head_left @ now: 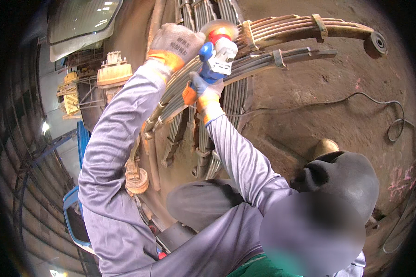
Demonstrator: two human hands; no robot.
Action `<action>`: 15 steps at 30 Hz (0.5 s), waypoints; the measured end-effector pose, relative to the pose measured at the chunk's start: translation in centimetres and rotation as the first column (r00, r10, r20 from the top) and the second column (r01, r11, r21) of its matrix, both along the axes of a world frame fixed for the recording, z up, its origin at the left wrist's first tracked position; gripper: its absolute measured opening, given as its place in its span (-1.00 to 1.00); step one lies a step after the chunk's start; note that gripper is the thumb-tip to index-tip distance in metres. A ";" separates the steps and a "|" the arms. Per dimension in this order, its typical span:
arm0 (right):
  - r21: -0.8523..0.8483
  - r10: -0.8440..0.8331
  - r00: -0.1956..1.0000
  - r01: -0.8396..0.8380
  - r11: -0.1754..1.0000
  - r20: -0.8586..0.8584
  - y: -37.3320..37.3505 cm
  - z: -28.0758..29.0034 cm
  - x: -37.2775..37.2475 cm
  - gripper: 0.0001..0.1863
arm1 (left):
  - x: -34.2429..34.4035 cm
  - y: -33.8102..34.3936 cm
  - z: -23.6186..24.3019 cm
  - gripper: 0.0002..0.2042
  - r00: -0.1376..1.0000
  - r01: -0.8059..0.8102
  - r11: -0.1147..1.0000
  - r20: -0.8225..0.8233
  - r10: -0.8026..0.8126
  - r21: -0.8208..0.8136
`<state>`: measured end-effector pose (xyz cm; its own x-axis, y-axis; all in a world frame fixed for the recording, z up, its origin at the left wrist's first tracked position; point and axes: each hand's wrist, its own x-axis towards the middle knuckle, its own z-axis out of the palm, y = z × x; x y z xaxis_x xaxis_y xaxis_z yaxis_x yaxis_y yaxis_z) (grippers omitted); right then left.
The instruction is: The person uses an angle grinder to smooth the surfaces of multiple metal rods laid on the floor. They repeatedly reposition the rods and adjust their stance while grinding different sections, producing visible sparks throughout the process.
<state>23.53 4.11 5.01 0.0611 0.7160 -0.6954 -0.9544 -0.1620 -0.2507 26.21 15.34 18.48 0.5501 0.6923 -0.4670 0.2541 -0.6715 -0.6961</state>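
Note:
My left hand (178,44), in a grey glove with an orange cuff, is closed in a fist beside the head of an angle grinder (221,57). Whatever lies inside that fist is hidden. The grinder is blue and white with a red collar, and its disc (226,28) is blurred at the top. My right hand (208,94), gloved in grey and orange, wraps round the blue body lower down. The disc is over a stack of leaf springs (286,32), at their curved, clamped strips; where it touches them cannot be made out.
More leaf springs (235,97) lie underneath. A dark cable (305,108) snakes over the brown dirt floor (346,83) on the right. Rusty machine parts (114,74) stand at left, near a glass windscreen (81,21) and a blue frame (74,217). My bent knee (342,180) is at lower right.

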 end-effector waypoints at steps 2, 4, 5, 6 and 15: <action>0.024 -0.086 0.996 0.086 0.996 -0.007 0.2 -0.3 -1.2 -0.63 | -0.8 0.5 0.1 -0.91 0.999 0.048 0.999 -0.004 -0.048 0.008; 0.009 0.031 0.998 -0.031 0.999 0.059 0.5 -1.5 -1.6 -0.60 | -1.1 0.7 -0.8 -0.91 0.996 0.076 0.997 0.046 -0.075 -0.030; 0.038 -0.023 1.000 0.023 0.999 -0.011 0.6 -2.9 -2.4 -0.48 | -0.7 0.9 -0.8 -0.91 0.994 0.095 0.995 0.061 -0.092 -0.043; 0.032 -0.009 1.000 0.010 0.999 -0.025 0.7 -3.5 -2.6 -0.43 | -0.1 0.5 -0.9 -0.92 0.994 0.083 0.996 0.078 -0.080 -0.030; 0.056 0.018 0.999 -0.020 0.998 0.042 0.5 -6.3 -5.1 -0.29 | -1.4 -0.1 -1.4 -0.88 0.988 0.037 0.999 0.146 -0.042 0.033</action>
<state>18.45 4.60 -1.27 0.0750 0.7556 -0.6507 -0.9399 -0.1645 -0.2993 24.80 15.20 17.08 0.6384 0.6811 -0.3586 0.3284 -0.6623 -0.6734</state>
